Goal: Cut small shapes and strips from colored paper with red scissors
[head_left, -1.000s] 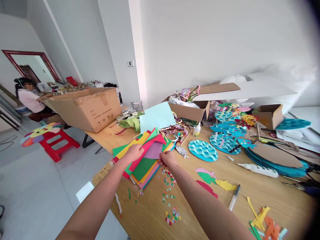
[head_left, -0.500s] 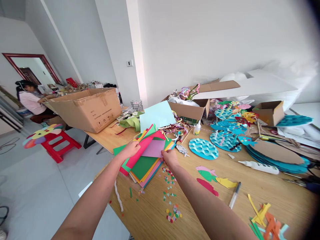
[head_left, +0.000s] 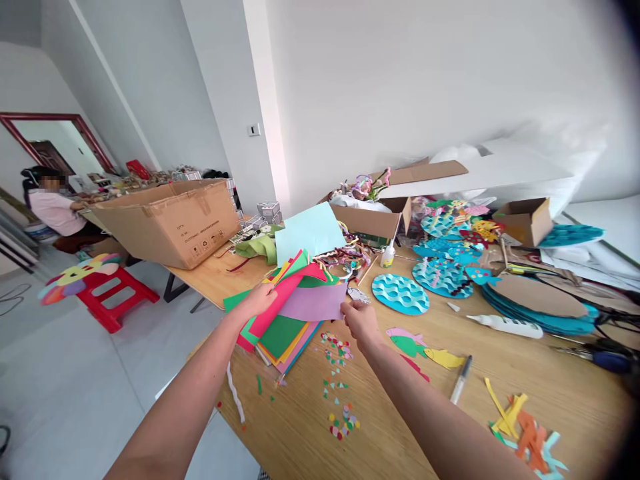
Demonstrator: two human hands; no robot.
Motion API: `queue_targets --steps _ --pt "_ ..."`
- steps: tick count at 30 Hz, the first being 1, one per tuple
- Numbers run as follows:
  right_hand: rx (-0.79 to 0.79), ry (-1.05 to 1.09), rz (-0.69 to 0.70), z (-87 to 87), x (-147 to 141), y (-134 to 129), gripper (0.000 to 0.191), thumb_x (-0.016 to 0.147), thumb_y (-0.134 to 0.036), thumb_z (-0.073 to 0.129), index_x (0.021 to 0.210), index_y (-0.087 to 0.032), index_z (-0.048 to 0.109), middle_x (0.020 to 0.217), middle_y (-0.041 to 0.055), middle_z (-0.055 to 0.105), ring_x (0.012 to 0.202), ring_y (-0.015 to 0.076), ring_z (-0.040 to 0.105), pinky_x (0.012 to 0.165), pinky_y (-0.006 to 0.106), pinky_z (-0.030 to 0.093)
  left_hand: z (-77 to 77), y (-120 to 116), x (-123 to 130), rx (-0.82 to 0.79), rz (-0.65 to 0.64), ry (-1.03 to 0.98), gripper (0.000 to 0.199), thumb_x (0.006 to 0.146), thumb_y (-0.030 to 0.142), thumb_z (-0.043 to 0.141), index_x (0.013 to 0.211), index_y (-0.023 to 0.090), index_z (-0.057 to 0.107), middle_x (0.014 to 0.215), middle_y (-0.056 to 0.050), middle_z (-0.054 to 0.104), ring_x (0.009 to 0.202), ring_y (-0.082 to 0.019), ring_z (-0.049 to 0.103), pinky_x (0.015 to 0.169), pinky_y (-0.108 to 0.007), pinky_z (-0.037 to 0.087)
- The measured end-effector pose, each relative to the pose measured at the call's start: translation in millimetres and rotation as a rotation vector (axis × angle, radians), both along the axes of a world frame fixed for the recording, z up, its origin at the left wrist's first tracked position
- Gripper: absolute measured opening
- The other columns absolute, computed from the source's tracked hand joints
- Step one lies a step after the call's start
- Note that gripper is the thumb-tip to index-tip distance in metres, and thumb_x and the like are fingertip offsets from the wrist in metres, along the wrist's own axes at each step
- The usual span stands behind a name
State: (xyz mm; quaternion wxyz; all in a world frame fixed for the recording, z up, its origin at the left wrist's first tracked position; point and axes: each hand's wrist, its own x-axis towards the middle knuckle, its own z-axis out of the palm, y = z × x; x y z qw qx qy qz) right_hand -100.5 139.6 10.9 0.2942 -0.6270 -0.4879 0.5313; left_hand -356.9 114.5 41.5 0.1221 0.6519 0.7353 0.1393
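My left hand is closed on the upper sheets of a pile of coloured paper, holding up a red sheet. My right hand pinches the right edge of a purple sheet, which sticks out from under the red one. Beneath them lie green, orange, pink and blue sheets. A light blue sheet rests behind the pile. Paper fish, among them a yellow one, lie to the right of my right hand, near a pen. Small paper dots are scattered in front.
Blue wavy ovals, a glue bottle and cardboard discs lie on the right. Paper strips are at the front right. A large carton, a red stool and a seated person are at the left.
My right hand has moved right, drawing the purple sheet partly out of the pile. My left hand still holds the red sheet. The view has shifted slightly.
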Motion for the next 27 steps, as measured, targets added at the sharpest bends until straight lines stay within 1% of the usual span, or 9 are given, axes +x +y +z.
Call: queue_targets --steps 3,5,9,13,18,20,22,24,27 --pt "0.004 0.037 -0.022 -0.8 6.1 -3.0 0.029 0.089 -0.031 0.055 0.113 -0.015 0.056 0.11 0.0065 0.061 0.089 0.0175 0.062 0.075 0.036 0.054 1.2 0.6 -3.4 -0.03 -0.004 -0.022 0.03 0.087 0.035 0.054 0.109 0.014 0.057 0.106 -0.006 0.06 0.089 -0.019 0.06 0.077 -0.038 0.051" --pt "-0.002 0.062 -0.026 -1.0 8.1 -5.1 0.028 0.089 -0.031 0.055 0.113 -0.015 0.056 0.109 0.0063 0.061 0.088 0.017 0.062 0.074 0.035 0.054 2.9 1.2 -6.2 -0.048 -0.002 -0.035 0.033 0.087 0.034 0.054 0.114 0.015 0.055 0.113 -0.008 0.058 0.095 -0.021 0.059 0.08 -0.041 0.051" --pt "-0.02 0.113 -0.011 0.6 11.8 -9.8 0.027 0.089 -0.031 0.054 0.11 -0.015 0.057 0.104 0.0056 0.062 0.084 0.0158 0.063 0.071 0.034 0.054 5.8 2.2 -11.7 -0.078 -0.003 -0.062 0.034 0.087 0.033 0.054 0.115 0.015 0.054 0.115 -0.008 0.058 0.097 -0.022 0.059 0.081 -0.042 0.051" --pt "-0.04 0.159 -0.009 2.9 16.4 -12.2 0.026 0.09 -0.032 0.053 0.108 -0.014 0.057 0.098 0.0043 0.063 0.076 0.0133 0.063 0.065 0.03 0.054 4.4 1.2 -15.4 -0.085 -0.003 -0.081 0.034 0.087 0.033 0.054 0.115 0.015 0.054 0.115 -0.008 0.058 0.096 -0.021 0.059 0.08 -0.041 0.051" --pt "-0.114 0.193 -0.008 1.8 14.6 -6.5 0.027 0.09 -0.033 0.052 0.11 -0.015 0.056 0.1 0.0049 0.063 0.078 0.0139 0.063 0.066 0.031 0.055 1.9 -2.3 -9.7 -0.077 -0.011 -0.044 0.034 0.087 0.034 0.054 0.115 0.015 0.055 0.114 -0.008 0.058 0.095 -0.021 0.059 0.079 -0.041 0.051" --pt "-0.149 0.201 0.01 0.2 11.3 -1.9 0.028 0.09 -0.034 0.053 0.111 -0.015 0.056 0.103 0.0056 0.062 0.082 0.0151 0.063 0.07 0.033 0.055 2.3 -3.9 -3.5 -0.069 -0.018 -0.004 0.03 0.087 0.035 0.053 0.109 0.014 0.057 0.106 -0.007 0.06 0.089 -0.019 0.06 0.076 -0.038 0.051" --pt "-0.168 0.202 0.022 -0.5 8.5 2.5 0.028 0.09 -0.032 0.053 0.112 -0.015 0.056 0.106 0.0061 0.062 0.085 0.0161 0.063 0.073 0.034 0.054 2.8 -5.4 3.7 -0.051 -0.027 0.04 0.022 0.089 0.031 0.048 0.093 0.013 0.06 0.089 -0.005 0.062 0.077 -0.016 0.059 0.07 -0.033 0.048" --pt "-0.165 0.197 0.016 0.9 8.4 5.5 0.027 0.09 -0.031 0.054 0.112 -0.015 0.056 0.107 0.0062 0.062 0.086 0.0161 0.063 0.073 0.034 0.054 2.9 -6.7 10.7 -0.026 -0.036 0.084 0.023 0.089 0.024 0.041 0.076 0.016 0.059 0.075 -0.004 0.061 0.069 -0.016 0.056 0.065 -0.03 0.043" --pt "-0.123 0.191 -0.024 10.1 15.9 5.6 0.024 0.09 -0.03 0.054 0.109 -0.015 0.057 0.1 0.0044 0.063 0.077 0.0131 0.063 0.066 0.03 0.055 2.0 -8.3 19.6 0.006 -0.05 0.146 0.024 0.084 0.02 0.038 0.068 0.019 0.056 0.07 -0.006 0.062 0.067 -0.018 0.055 0.061 -0.029 0.038"
